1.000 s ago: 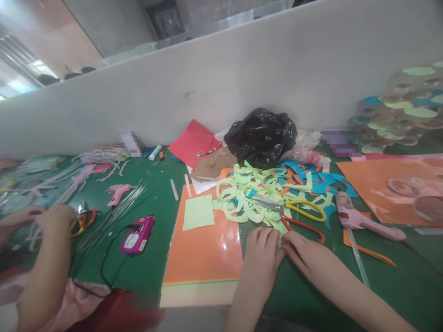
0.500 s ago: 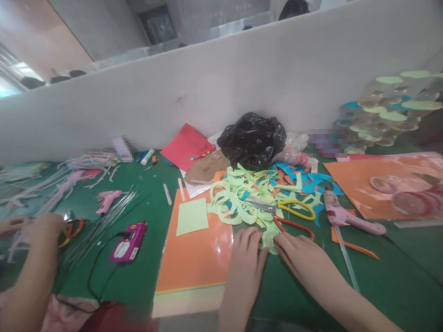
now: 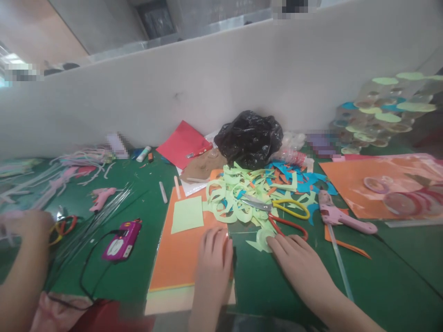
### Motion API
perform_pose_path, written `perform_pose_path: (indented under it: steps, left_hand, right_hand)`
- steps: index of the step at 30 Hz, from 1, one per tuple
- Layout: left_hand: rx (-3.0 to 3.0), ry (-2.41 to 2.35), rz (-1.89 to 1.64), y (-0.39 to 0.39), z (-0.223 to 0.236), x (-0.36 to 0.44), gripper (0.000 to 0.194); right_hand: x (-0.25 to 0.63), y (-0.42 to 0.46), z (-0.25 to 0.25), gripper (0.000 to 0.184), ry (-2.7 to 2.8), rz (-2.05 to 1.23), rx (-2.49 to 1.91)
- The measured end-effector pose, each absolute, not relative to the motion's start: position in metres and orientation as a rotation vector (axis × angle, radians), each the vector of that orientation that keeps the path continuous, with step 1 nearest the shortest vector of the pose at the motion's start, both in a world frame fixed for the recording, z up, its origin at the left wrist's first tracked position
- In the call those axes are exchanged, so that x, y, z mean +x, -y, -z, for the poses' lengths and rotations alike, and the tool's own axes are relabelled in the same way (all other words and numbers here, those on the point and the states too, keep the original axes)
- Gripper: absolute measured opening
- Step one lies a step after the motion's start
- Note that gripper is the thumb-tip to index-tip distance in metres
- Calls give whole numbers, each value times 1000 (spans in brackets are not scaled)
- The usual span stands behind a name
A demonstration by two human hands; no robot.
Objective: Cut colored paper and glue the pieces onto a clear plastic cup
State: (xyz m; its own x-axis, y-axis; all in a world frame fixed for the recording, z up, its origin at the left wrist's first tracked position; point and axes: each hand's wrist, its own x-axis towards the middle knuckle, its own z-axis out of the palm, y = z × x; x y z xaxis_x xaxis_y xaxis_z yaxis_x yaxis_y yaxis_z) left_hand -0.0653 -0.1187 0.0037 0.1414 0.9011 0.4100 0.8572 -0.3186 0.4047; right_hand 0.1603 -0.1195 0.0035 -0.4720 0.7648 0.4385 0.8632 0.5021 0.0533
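Note:
My left hand [image 3: 215,253] lies over the right edge of a stack of orange sheets [image 3: 176,263] in a clear sleeve, its fingers stretched out and holding nothing. Beside it, the fingertips of my right hand [image 3: 292,253] close on a small round pale green piece [image 3: 264,237], partly covered by the fingers. Pale green paper scraps [image 3: 255,245] lie under it. Just beyond are scissors [image 3: 292,208] with one yellow and one red handle, resting on a heap of green cut-offs [image 3: 238,184]. A pale green square sheet [image 3: 188,214] sits on the orange stack.
To the right lies a pink glue gun [image 3: 341,216] with a clear glue stick. A black plastic bag [image 3: 251,138] stands at the back, near stacked plastic bottle pieces [image 3: 384,110]. On the left are a purple box [image 3: 122,240] with a cord and another person's arm [image 3: 31,253].
My left hand has moved left, away from the round green piece and onto the orange stack. My right hand stays at the piece. The view has shifted slightly.

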Motion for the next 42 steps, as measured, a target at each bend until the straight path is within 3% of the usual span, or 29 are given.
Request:
perform_pose_path:
  steps: [7, 16, 23, 29, 42]
  left_hand:
    - [2328, -1630, -821, 126, -6, -30, 19]
    - [2477, -1461, -748, 120, -6, -2, 22]
    - [2520, -1483, -461, 110, -15, -1, 15]
    - [2423, -1400, -238, 98, -34, 4, 18]
    - [2310, -1404, -283, 89, -40, 7, 27]
  right_hand:
    - [162, 112, 2, 28, 2347, 360, -1335]
    - [167, 113, 3, 25, 2255, -540, -1642]
    - [182, 114, -8, 33, 2036, -670, -1723]
    - [197, 132, -20, 40, 1798, -987, -1685]
    - [250, 165, -26, 41, 1557, -856, -1859]
